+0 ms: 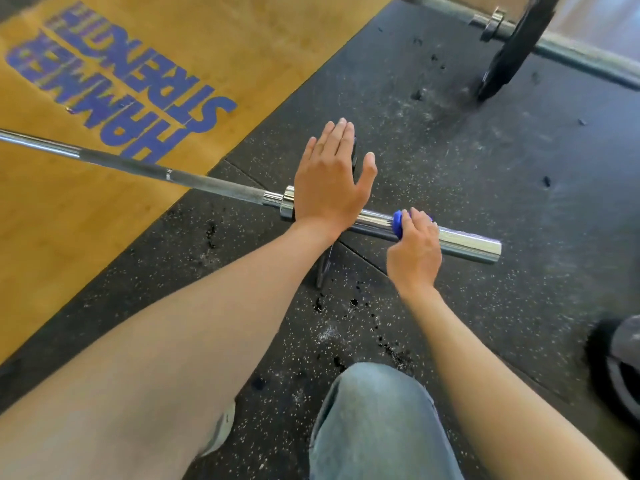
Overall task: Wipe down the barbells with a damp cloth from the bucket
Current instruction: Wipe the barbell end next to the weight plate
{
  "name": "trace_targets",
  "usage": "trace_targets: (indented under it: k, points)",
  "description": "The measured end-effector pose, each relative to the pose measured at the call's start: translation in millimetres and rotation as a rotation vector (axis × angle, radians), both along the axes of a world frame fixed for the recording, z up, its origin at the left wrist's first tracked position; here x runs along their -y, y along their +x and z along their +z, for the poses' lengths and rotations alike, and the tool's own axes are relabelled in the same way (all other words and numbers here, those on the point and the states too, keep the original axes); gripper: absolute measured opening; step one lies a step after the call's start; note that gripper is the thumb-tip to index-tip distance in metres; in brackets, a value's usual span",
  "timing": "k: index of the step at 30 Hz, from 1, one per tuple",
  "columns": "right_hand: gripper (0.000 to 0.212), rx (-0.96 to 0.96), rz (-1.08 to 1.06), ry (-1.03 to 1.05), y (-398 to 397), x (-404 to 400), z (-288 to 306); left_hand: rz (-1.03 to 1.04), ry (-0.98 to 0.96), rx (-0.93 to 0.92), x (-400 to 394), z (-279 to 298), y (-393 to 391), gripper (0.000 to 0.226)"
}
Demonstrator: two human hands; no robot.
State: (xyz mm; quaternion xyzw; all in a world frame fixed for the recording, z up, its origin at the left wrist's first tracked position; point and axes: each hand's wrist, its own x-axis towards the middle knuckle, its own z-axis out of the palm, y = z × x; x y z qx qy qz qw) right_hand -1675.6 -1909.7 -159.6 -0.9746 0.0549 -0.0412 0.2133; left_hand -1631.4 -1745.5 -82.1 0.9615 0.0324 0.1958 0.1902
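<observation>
The barbell [214,187] lies on the floor, long axis from ten o'clock to four o'clock, the left hand [332,174] spread flat over its sleeve by the collar while the right hand [414,251], nearer the free four-o'clock end, grips a blue cloth [401,221] around the sleeve.

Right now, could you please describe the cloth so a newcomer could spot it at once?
Find the barbell running from the wooden platform onto the black rubber floor. On its chrome sleeve, the right hand grips the blue cloth, the only blue item on the bar.
</observation>
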Motion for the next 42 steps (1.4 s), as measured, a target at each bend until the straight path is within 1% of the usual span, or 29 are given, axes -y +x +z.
trace_targets:
  k: [1,2,4,5,6,7,9,10,11,12,14,16,17,19,21,22,23,25,26,27,30,31,33,35,36,39,40,41,42]
  points:
    - [0.065,-0.003,0.03,-0.024,0,-14,0,-0.004,0.009,0.015,0,-1,0,0.063]
    - [0.07,-0.01,0.125,-0.043,0,-25,-2,-0.003,0.009,0.02,-1,0,0,0.062]
    - [0.079,-0.028,0.428,-0.083,1,-38,-2,-0.006,-0.002,0.0,-1,1,-5,0.063]
    - [0.08,-0.035,0.536,-0.113,4,-36,1,-0.002,0.0,-0.006,-1,2,-6,0.062]
    - [0.079,-0.047,0.577,-0.134,8,-28,4,-0.007,0.0,-0.002,0,3,-7,0.062]
    - [0.076,-0.061,0.532,-0.136,11,-18,6,-0.013,-0.006,0.008,0,3,-6,0.062]
    - [0.074,-0.086,0.29,-0.106,6,-8,8,-0.019,-0.021,0.02,1,2,-7,0.061]
    - [0.075,-0.078,0.199,-0.113,3,-14,7,-0.015,-0.022,0.021,1,1,-8,0.061]
    - [0.075,-0.053,0.168,-0.132,0,-28,6,-0.009,-0.021,0.02,3,0,-8,0.061]
    - [0.075,-0.022,0.198,-0.145,0,-42,5,0.001,-0.023,0.016,4,0,-9,0.061]
    - [0.068,0.039,0.4,-0.113,1,-58,0,0.017,-0.033,0.01,6,1,-10,0.06]
    - [0.068,0.045,0.511,-0.116,2,-48,-1,0.016,-0.018,0.014,7,-1,-15,0.059]
    - [0.072,0.037,0.484,-0.137,0,-36,-2,0.009,-0.006,0.017,6,-1,-17,0.059]
    - [0.075,0.006,0.307,-0.149,-8,-14,-4,0.011,0.013,0.024,4,-4,-22,0.059]
    - [0.069,-0.023,0.153,-0.141,-10,-23,-3,0.045,0.052,0.022,5,-6,-30,0.06]
    - [0.065,-0.022,0.164,-0.148,-7,-35,1,0.057,0.072,0.019,6,-6,-32,0.061]
    - [0.063,-0.021,0.245,-0.146,-5,-43,2,0.063,0.086,0.011,7,-5,-36,0.061]
    - [0.065,0.01,0.509,-0.118,-7,-47,0,0.07,0.109,-0.01,5,-8,-46,0.062]
    - [0.068,0.022,0.594,-0.097,-10,-39,-1,0.07,0.128,-0.01,4,-11,-50,0.062]
    - [0.07,0.021,0.605,-0.097,-12,-27,-2,0.07,0.141,-0.005,2,-13,-55,0.062]
    - [0.072,-0.027,0.309,-0.077,-26,-21,-1,0.082,0.155,0.018,-2,-17,-75,0.061]
    - [0.072,-0.025,0.294,-0.081,-35,-34,0,0.084,0.156,0.028,-1,-18,-81,0.061]
    - [0.071,0.023,0.454,-0.074,-50,-52,-4,0.074,0.143,0.038,-1,-20,-95,0.061]
    - [0.07,0.088,0.585,-0.057,-52,-46,-10,0.074,0.132,0.056,-3,-24,-108,0.062]
    - [0.071,0.081,0.553,-0.049,-52,-39,-10,0.066,0.128,0.063,-4,-25,-112,0.062]
    - [0.072,0.0,0.271,0.01,-57,-41,-10,0.058,0.116,0.078,-3,-27,-117,0.063]
    - [0.069,-0.002,0.278,-0.001,-60,-46,-10,0.056,0.112,0.074,-2,-26,-119,0.063]
    - [0.066,0.024,0.349,-0.029,-62,-49,-9,0.055,0.109,0.071,-1,-26,-121,0.064]
    - [0.065,0.082,0.475,-0.061,-59,-46,-10,0.05,0.107,0.073,0,-27,-123,0.064]
